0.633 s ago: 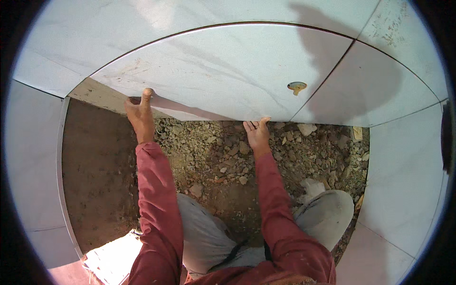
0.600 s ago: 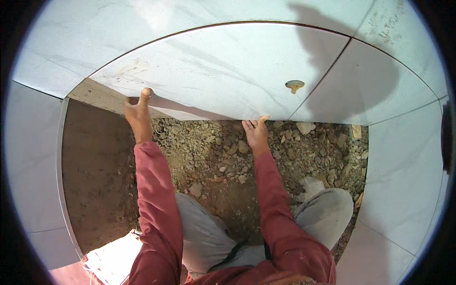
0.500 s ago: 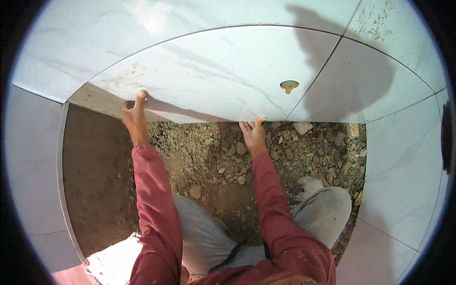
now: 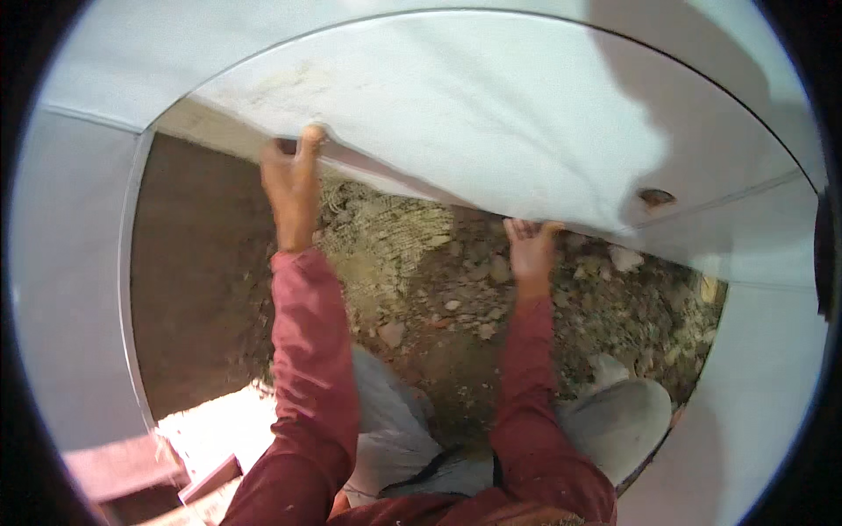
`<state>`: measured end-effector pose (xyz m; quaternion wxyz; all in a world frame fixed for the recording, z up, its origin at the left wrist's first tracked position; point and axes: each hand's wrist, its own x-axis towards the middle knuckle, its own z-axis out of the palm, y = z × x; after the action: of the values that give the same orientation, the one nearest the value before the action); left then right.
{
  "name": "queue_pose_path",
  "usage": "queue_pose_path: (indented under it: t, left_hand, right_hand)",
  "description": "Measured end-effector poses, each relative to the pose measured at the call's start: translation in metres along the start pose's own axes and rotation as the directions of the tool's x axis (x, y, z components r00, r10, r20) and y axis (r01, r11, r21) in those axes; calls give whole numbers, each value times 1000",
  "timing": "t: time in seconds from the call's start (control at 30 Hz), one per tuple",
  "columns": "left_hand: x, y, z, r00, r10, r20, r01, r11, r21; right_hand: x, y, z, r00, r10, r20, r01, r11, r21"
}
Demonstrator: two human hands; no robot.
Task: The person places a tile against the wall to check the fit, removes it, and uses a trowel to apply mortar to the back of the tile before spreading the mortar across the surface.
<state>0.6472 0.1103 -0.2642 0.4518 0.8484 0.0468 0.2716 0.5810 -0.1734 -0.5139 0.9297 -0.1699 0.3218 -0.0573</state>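
A large white, faintly marbled tile [image 4: 465, 105] lies across the far side, its left part raised a little over the pale bed beneath. My left hand [image 4: 294, 175] grips its near edge on the left, thumb on the top face and fingers curled under. Farther right, my right hand [image 4: 531, 245] holds the same edge with its thumb on top; its fingertips are partly hidden by the tile. A small round hole [image 4: 656, 198] is cut through the tile toward its right end.
Broken rubble [image 4: 474, 307] and ridged mortar [image 4: 386, 228] cover the ground under my arms. Brown bare ground [image 4: 202, 272] lies at left, beside a tiled edge [image 4: 83, 280]. More pale tiles [image 4: 763, 386] border the right. A torn white sack-like thing [image 4: 219, 421] sits at lower left.
The view has turned and blurred, so the tile and its hole appear farther right and slanted. Both hands keep their hold on the edge. More objects show at the lower left.
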Motion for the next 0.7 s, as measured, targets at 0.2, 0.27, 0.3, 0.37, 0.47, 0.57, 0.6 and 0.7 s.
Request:
queue_pose_path:
  t: [0.2, 0.27, 0.3, 0.37, 0.47, 0.57, 0.6, 0.7]
  left_hand:
    - [0, 11, 2, 996, -70, -46, 74, 993, 88]
    - [-1, -4, 7, 991, -30, -127, 34, 999, 28]
    - [-1, -1, 8, 989, -83, -122, 94, 992, 87]
    - [-2, -9, 5, 989, -38, -143, 57, 990, 131]
    - [-4, -12, 0, 992, -38, -120, 51, 993, 108]
    - [-5, -7, -3, 990, 19, -140, -18, 1000, 8]
    - [-3, -4, -7, 995, 0, -101, -1, 1000, -6]
    - [4, 7, 5, 995, -6, -100, 12, 998, 62]
  right_hand:
    - [5, -2, -14, 992, -43, 122, 53, 995, -84]
    - [9, 0, -17, 992, -31, 125, 41, 996, -75]
    - [12, -2, -19, 996, -26, 84, 30, 999, -45]
    - [13, -2, -20, 997, -15, 71, 17, 1000, -26]
    - [13, -3, -22, 992, -11, 126, 16, 999, -40]
    - [9, 2, -17, 993, -6, 119, 10, 999, -34]
    - [7, 4, -14, 993, -10, 121, 14, 999, -32]
    - [16, -2, -15, 997, -16, 82, 15, 1000, 14]
